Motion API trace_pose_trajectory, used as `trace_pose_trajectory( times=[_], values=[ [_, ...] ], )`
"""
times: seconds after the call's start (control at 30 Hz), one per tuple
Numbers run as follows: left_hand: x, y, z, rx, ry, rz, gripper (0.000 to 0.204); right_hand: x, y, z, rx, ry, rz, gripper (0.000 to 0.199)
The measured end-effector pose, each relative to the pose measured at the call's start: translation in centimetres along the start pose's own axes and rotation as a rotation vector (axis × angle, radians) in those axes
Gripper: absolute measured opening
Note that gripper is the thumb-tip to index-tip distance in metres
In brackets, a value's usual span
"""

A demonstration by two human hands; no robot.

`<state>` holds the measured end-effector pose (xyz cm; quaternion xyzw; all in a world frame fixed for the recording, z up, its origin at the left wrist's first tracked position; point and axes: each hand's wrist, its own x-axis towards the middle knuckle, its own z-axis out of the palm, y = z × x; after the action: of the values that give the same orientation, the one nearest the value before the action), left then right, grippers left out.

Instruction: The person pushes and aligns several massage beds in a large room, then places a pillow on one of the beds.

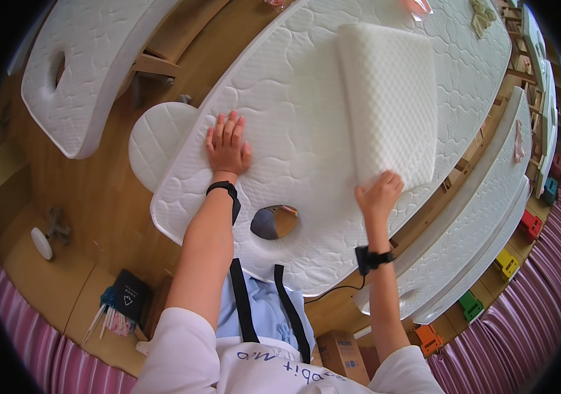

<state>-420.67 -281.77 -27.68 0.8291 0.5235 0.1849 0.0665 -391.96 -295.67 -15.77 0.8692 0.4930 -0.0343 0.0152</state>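
Note:
A white massage bed (293,131) with a quilted cover lies below me, and a face hole (274,222) opens in its near end. My left hand (229,148) rests on the cover near the bed's left edge, palm down and fingers extended. A white pillow (392,98) with a dimpled surface lies along the bed to the right. Its near edge is in the closed fingers of my right hand (380,194). I wear a black band on each wrist.
A round white stool (162,141) stands against the bed's left side. Other quilted beds flank it at left (90,52) and right (471,203). A cardboard box (343,353) sits near my legs, and a pink striped curtain (523,315) hangs along the right.

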Motion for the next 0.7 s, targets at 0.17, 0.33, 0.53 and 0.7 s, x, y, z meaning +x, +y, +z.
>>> trace_pose_trajectory(
  times=[0.17,0.33,0.53,0.7],
  values=[
    [0.0,0.2,-0.2,0.058,-0.062,-0.034,0.053,-14.2,-1.8,0.6,0.051,-0.180,-0.075,0.048],
    [0.3,0.1,0.1,0.033,0.055,0.049,0.049,-27.5,0.2,0.4,0.106,-0.354,-0.067,0.039],
    [0.2,0.4,-0.4,-0.001,0.023,0.025,0.048,-28.1,2.8,-2.1,0.295,-0.529,0.201,0.035],
    [0.1,0.2,-0.6,0.022,0.022,0.023,0.049,-26.8,6.0,1.8,0.298,-0.090,0.770,0.056]
  ],
)
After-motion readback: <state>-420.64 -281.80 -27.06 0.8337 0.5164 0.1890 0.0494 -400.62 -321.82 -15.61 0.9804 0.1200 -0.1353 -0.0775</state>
